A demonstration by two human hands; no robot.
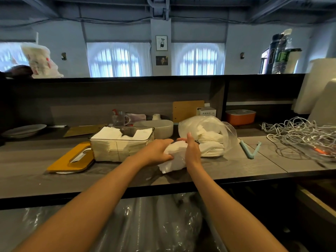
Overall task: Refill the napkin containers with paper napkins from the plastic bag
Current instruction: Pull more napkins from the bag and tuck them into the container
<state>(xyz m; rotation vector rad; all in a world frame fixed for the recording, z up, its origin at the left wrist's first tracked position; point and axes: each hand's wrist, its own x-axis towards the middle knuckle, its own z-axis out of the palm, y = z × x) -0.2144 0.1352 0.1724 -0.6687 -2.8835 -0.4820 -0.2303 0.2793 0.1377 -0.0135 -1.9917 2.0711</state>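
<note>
Both hands, left (158, 151) and right (191, 151), have fingers gripping a loose napkin wad (175, 157); sheets may slip onto the surface (254, 162).

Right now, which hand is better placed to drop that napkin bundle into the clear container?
Left hand: it grips the napkin bundle on the side nearest the container. The right hand is farther, by the bag.

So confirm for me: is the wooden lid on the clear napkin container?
No, the wooden lid lies flat on the counter left of the open clear napkin container.
</note>
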